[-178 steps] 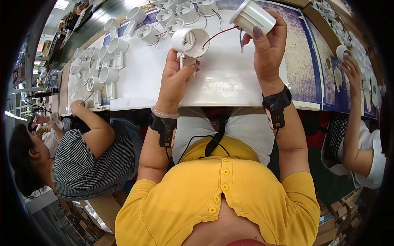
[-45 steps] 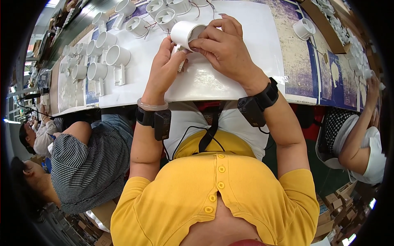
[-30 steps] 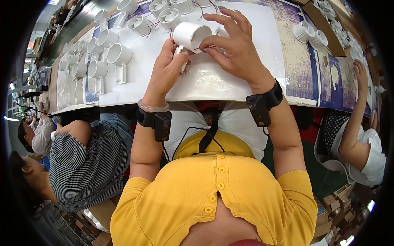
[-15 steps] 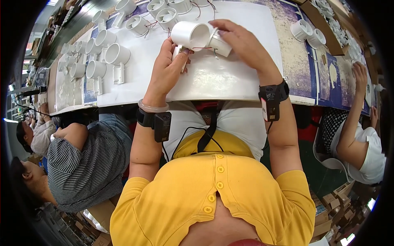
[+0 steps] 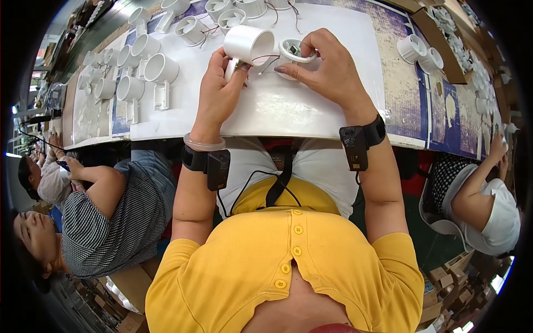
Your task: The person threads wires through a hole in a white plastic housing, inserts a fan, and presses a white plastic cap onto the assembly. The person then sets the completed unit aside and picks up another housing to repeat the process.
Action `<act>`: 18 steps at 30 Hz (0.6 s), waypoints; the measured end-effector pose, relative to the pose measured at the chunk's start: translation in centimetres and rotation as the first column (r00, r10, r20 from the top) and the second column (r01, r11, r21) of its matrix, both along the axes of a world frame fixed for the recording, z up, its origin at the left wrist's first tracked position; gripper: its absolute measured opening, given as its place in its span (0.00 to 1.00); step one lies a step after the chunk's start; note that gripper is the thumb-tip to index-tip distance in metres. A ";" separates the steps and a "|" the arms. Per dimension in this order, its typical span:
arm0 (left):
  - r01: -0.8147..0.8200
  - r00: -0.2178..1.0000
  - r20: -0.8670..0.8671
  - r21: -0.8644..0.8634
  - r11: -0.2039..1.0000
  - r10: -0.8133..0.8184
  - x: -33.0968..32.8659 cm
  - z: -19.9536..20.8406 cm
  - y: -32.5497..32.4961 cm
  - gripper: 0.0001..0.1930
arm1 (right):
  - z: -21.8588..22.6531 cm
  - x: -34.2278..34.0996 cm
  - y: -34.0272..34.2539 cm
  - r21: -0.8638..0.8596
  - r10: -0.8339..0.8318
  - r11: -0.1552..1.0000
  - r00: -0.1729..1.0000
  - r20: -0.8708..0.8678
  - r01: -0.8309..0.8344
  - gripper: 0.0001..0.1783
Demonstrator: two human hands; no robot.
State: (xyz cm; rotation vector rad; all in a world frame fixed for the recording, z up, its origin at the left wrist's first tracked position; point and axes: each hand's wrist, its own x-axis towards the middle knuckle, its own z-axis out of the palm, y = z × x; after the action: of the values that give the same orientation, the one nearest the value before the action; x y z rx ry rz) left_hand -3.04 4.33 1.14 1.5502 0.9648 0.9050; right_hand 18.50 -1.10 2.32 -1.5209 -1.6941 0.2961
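Note:
My left hand (image 5: 218, 91) is closed around the handle-like stem of a white plastic cup-shaped housing (image 5: 243, 45). The housing lies tilted, its open mouth toward the right. In my right hand (image 5: 336, 72) is a smaller white round fan part (image 5: 285, 60), gripped by its rim between thumb and fingers. Something green, like a small circuit board, shows inside its upturned opening. Thin red and dark wires (image 5: 267, 56) run between this part and the housing's mouth, and a loose end hangs just below. The two pieces are close together above the white table sheet.
Several white housings with stems (image 5: 161, 69) stand on the left. More round parts with fan blades (image 5: 190, 30) and wires lie at the far edge. Two white pieces (image 5: 412, 49) sit at right, near a cardboard box (image 5: 438, 47) of parts. Co-workers sit on both sides.
My right hand has turned the round fan part so its opening with the green piece now faces up. The housing in my left hand has shifted slightly left.

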 end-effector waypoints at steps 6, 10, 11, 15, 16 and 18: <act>0.016 0.998 -0.061 0.098 0.995 -0.010 0.0 -0.1 0.1 0.20 | 0.5 0.0 0.0 0.264 0.024 0.960 0.968 0.250 -0.092 0.19; -0.002 0.999 -0.037 0.022 1.000 0.002 0.0 0.0 0.1 0.20 | 0.5 -0.9 -0.4 0.315 0.088 0.927 0.933 0.348 -0.205 0.14; 0.000 0.999 -0.037 0.022 1.000 0.001 0.0 0.0 0.1 0.20 | 0.4 -1.2 -0.4 0.312 0.113 0.917 0.913 0.393 -0.248 0.12; -0.007 1.000 0.001 0.037 0.999 0.007 0.1 0.0 0.1 0.19 | 0.1 -2.4 -0.2 0.309 0.032 0.926 0.860 0.510 -0.218 0.06; -0.007 1.000 0.000 0.019 1.000 0.007 0.0 0.0 0.2 0.18 | 0.0 -2.5 -0.1 0.309 0.030 0.926 0.859 0.511 -0.216 0.06; -0.007 1.000 -0.001 -0.017 1.000 0.007 -0.1 0.1 0.2 0.17 | -0.4 -2.6 0.0 0.298 -0.010 0.935 0.826 0.564 -0.192 0.04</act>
State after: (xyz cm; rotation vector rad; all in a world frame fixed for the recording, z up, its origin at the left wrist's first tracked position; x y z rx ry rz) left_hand -3.18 4.54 1.19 1.5337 0.9765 0.8994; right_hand 15.87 -1.12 1.90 -1.3291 -2.1388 -0.4330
